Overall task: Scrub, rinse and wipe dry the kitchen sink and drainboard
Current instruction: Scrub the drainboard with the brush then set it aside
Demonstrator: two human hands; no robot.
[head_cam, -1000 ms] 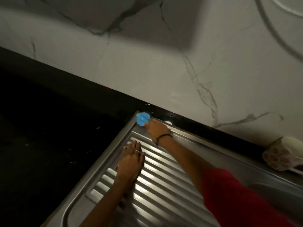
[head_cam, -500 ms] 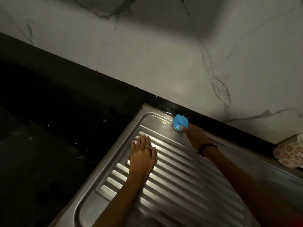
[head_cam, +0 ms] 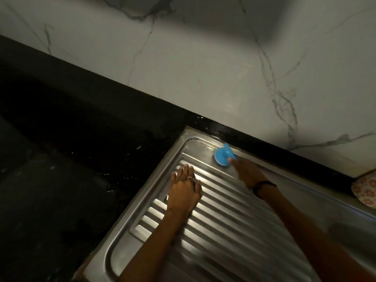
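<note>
Now, from the head view: scrubbing the far strip of the drainboard (head_cam: pixel 234 231), up by the 12 o'clock rim where steel meets the black table (head_cam: pixel 81 139). Right hand (head_cam: pixel 247 173) clasping the blue scrubber (head_cam: pixel 222 156), fingers curled round its handle, pad face down on the flat band just above the ridges. Left hand (head_cam: pixel 184 192) lying flat, fingers straight, palm pressed on the ridges at about 9 o'clock of the scrubber and well apart from it, holding nothing, likely serving as a brace.

To do this step well, probably: keep the pad flat rather than tipped on an edge, press steadily, work in short overlapping strokes along the rim, then down each groove following the ridges instead of across them, so grime does not stay in the channels. Worth extra passes at the corner near 11 o'clock, where the surface looks dull and smeared. Lift the bracing palm afterwards and scrub beneath it too. Mind the floral cup (head_cam: pixel 365 191) at 3 o'clock, sitting near the rim. Sink basin barely visible at the lower right; cleanliness there cannot be judged.
</note>
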